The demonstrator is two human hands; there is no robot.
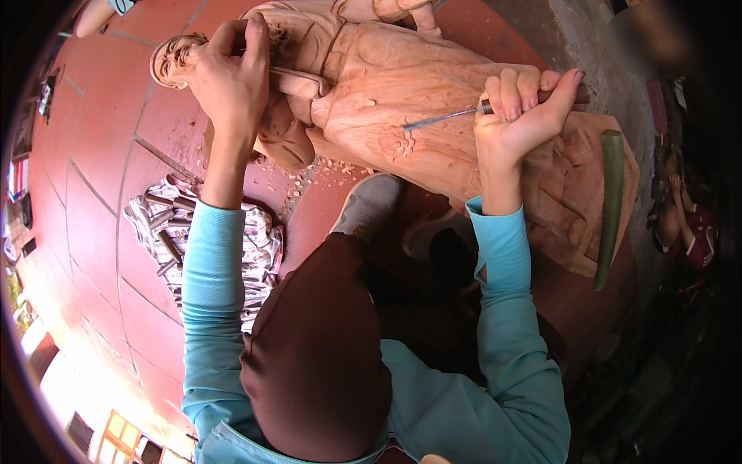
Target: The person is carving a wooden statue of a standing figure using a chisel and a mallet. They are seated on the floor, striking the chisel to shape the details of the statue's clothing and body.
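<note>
A carved wooden statue (417,85) of a robed figure lies on its side across the floor in front of me, its head to the left and its base to the right. My right hand (518,108) is closed around the handle of a carving chisel (444,119). The chisel's thin metal blade points left, over the robe beside some small chips. Near the statue's head and chest, my left hand (232,77) has its fingers curled toward the thumb. Whatever lies between those fingertips is hidden.
On the statue's base rests a long, tapered green stick (610,209). A striped cloth (263,247) with several chisels lies on the red tiled floor (100,193) at left. Wood chips are scattered under the statue. My shoe (369,203) is close to it. Another person (688,232) sits at far right.
</note>
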